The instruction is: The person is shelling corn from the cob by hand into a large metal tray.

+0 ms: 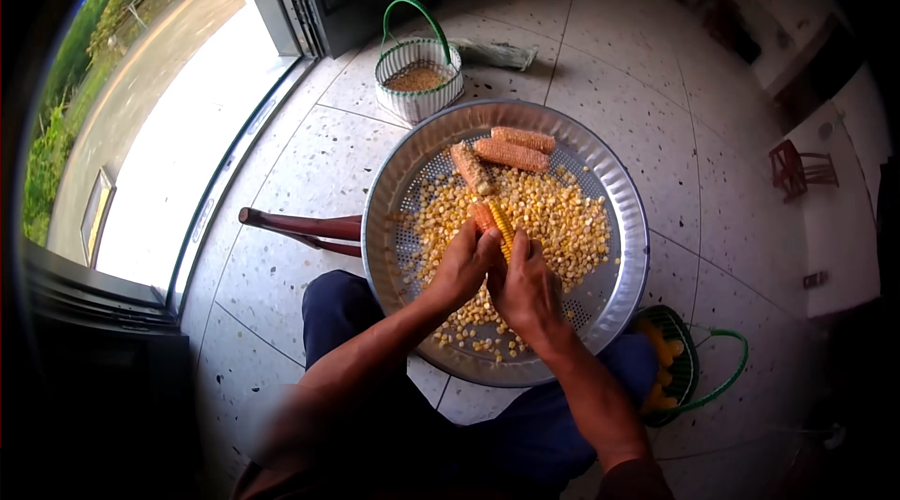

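Observation:
My left hand (460,264) grips a reddish corn cob (482,214), whose upper end shows beyond the fingers. Pressed alongside it is an ear of corn (503,227) with yellow kernels, held in my right hand (529,287). The fingers hide the lower parts of both. Beneath my hands is a round metal pan (635,247) with a perforated bottom. Loose corn kernels (573,208) are spread across it. At the pan's far side lie three stripped cobs: one cob (472,168) slants towards me, while another cob (512,155) and a third cob (524,139) lie side by side.
A white and green woven basket (419,103) holding small grains stands beyond the pan. At my right knee, a green basket (692,366) contains yellow corn. Brown wooden legs (302,227) jut out left of the pan. A doorway sill (232,162) runs along the left.

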The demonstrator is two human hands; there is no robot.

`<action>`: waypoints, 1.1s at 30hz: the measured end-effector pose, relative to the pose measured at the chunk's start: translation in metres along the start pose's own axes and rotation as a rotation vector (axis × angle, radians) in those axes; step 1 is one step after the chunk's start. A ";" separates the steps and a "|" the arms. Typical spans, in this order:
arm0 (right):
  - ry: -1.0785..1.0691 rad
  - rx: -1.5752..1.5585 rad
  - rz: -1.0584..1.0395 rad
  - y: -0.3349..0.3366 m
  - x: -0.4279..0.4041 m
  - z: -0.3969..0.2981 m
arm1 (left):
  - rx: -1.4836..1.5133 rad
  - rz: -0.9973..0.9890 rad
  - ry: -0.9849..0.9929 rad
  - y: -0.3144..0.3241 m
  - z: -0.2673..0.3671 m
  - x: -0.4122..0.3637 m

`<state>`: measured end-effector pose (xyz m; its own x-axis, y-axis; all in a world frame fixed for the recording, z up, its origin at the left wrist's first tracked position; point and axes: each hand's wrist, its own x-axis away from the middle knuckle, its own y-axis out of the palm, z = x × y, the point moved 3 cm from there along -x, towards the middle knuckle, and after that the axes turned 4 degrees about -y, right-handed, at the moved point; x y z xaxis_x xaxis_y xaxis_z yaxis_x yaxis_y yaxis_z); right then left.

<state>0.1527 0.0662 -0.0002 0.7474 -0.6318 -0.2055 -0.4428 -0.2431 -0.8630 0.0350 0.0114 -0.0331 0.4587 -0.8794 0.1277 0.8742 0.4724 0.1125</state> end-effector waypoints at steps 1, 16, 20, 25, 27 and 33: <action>0.035 -0.005 -0.017 -0.004 -0.002 -0.001 | -0.001 0.001 0.002 -0.001 -0.003 -0.001; 0.029 -0.044 0.029 -0.024 -0.008 0.008 | -0.484 0.265 0.474 -0.008 0.044 0.004; 0.003 -0.089 0.034 -0.023 -0.008 0.008 | -0.618 0.227 0.590 0.001 0.049 0.011; 0.042 -0.100 -0.005 -0.019 -0.005 0.012 | -0.721 0.205 0.632 0.003 0.047 0.012; 0.069 -0.115 -0.016 -0.018 -0.003 0.011 | -0.810 0.191 0.608 0.003 0.047 0.011; -0.013 -0.013 0.007 -0.020 0.000 0.006 | -0.666 0.155 0.526 0.000 0.047 0.004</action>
<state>0.1645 0.0755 0.0148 0.7505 -0.6240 -0.2180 -0.4548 -0.2482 -0.8553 0.0292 0.0101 0.0134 0.4507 -0.7991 -0.3978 0.6315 0.6004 -0.4906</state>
